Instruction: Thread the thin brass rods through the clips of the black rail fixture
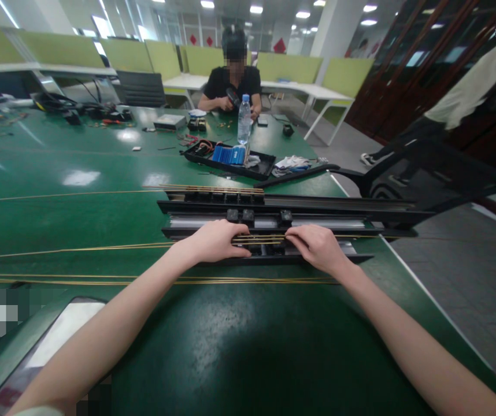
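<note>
Long black rails (339,216) lie side by side on the green table (230,323), with small black blocks (286,218) set along them. Over the nearest rails, my left hand (219,241) has its thumb and fingers around several thin brass-coloured rods (259,239). To its right, my right hand (315,245) pinches the same rods between thumb and fingertips. The rods run out to the left past my forearm. More thin rods (239,281) lie on the table in front of the rails, and others rest on the far rail.
Behind the rails are a black tray (200,160) with blue parts (229,155), a water bottle (244,121) and white gloves (292,165). A person sits across the table; another stands at right by a black chair (447,162). A phone-like device (63,332) lies front left.
</note>
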A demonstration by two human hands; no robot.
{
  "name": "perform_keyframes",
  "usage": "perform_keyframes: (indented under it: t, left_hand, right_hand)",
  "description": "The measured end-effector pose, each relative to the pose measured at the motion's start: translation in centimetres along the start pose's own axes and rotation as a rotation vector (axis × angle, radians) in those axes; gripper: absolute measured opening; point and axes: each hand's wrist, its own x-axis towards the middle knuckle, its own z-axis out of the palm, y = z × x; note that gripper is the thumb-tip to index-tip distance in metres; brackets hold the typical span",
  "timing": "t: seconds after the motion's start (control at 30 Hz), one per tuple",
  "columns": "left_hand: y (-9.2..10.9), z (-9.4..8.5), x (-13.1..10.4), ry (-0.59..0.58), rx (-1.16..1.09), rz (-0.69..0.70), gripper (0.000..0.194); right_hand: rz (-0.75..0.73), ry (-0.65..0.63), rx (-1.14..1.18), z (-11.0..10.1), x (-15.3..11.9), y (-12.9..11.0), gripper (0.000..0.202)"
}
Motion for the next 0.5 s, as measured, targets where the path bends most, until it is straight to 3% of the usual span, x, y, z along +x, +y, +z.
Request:
perform_keyframes:
  t: [0.5]
  left_hand:
    - [-0.01, 0.05, 0.03, -0.003, -0.001, -0.007, 0.053]
  right_hand:
    - [-0.019, -0.010, -0.006, -0.37, -0.03, -0.04, 0.015]
